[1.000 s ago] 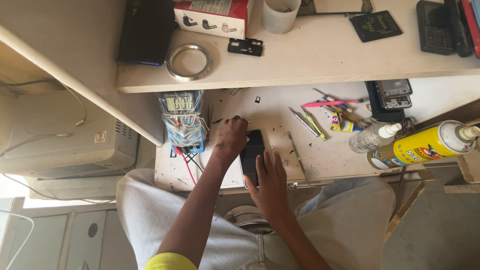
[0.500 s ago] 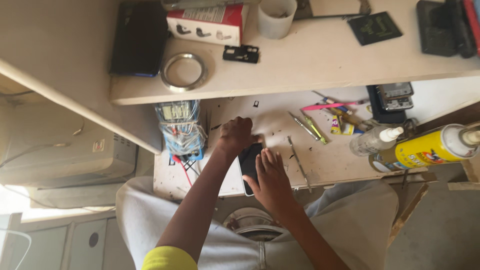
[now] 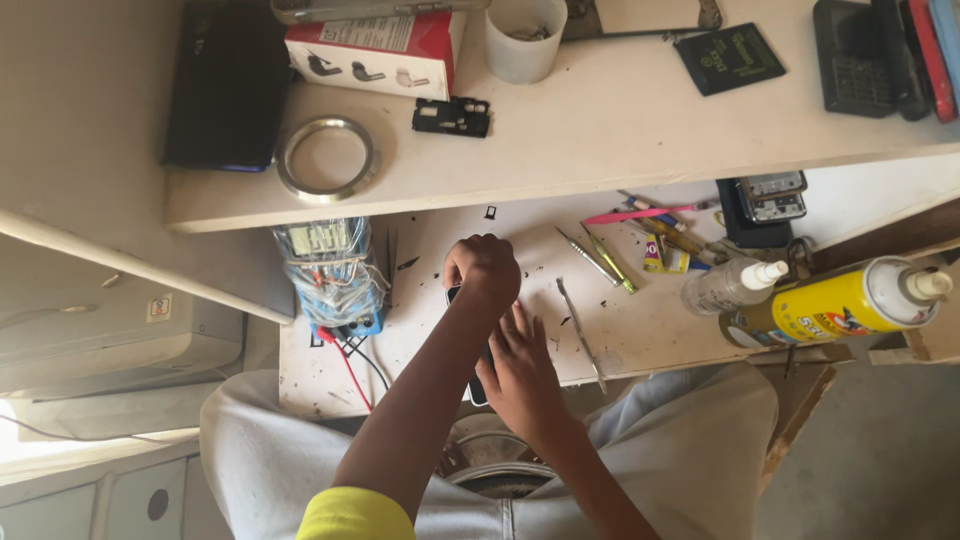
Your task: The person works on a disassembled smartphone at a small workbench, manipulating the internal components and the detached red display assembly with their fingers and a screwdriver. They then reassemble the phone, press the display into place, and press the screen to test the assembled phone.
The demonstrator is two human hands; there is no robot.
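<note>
a flat, dark, glossy phone (image 3: 479,385) is lying on the scuffed white worktop (image 3: 660,330), a thin rectangular slab mostly hidden under the person's 2 hands; only its near end by the table's front edge and a sliver of its far corner are showing. its long axis is running from the front edge away toward the upper shelf (image 3: 600,130), near end pointing at the person's lap

the left hand (image 3: 484,268) is sitting curled into a loose fist over the phone's far end, knuckles up, fingers tucked under so that what they are pinching cannot be told. the right hand (image 3: 520,375) is lying flat and fairly open along the phone's right side, fingers stretched forward and slightly spread, pressing the slab down

just left of the hands a blue meter wrapped in clear plastic (image 3: 330,270) is trailing red and black leads. to the right a slim metal tool (image 3: 582,335) is resting near the right hand, with screwdrivers (image 3: 600,258) farther off, then a clear spray bottle (image 3: 725,288) and a yellow cylindrical can (image 3: 835,303). a metal ring (image 3: 326,158) is lying on the shelf
</note>
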